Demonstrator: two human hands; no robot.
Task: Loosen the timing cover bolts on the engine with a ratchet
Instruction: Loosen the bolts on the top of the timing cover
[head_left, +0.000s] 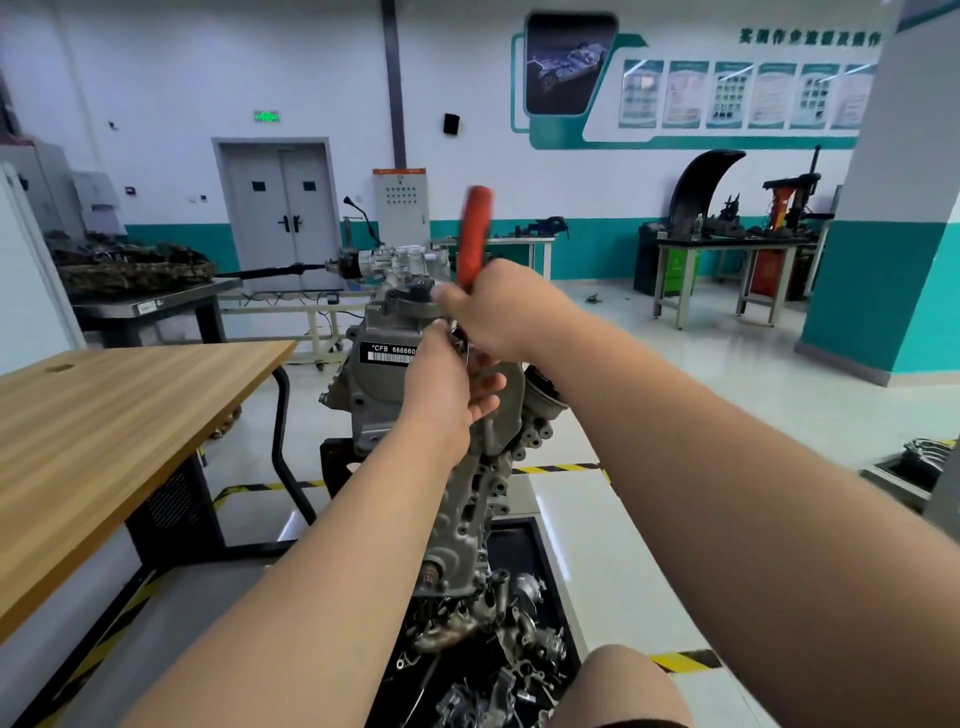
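Left hand (447, 384) steadies and right hand (501, 306) grips, both meeting at the top of the engine (467, 509).

Well off to the left of the left hand stands a wooden table (130, 415). The left hand itself lies with its fingers loosely stretched out and its thumb raised, set against the grey cover (379, 395) of the engine, whose black label shows just left of the thumb. Right above that hand sits the metal head of the ratchet (475, 234), and its red handle rises steeply, blurred, out of the top of the right hand, which is closed round the handle's lower end. Below both forearms a dark tray (543, 561) holds loose metal parts. Far beyond the right hand, by the wall, stands a workbench (727, 249).
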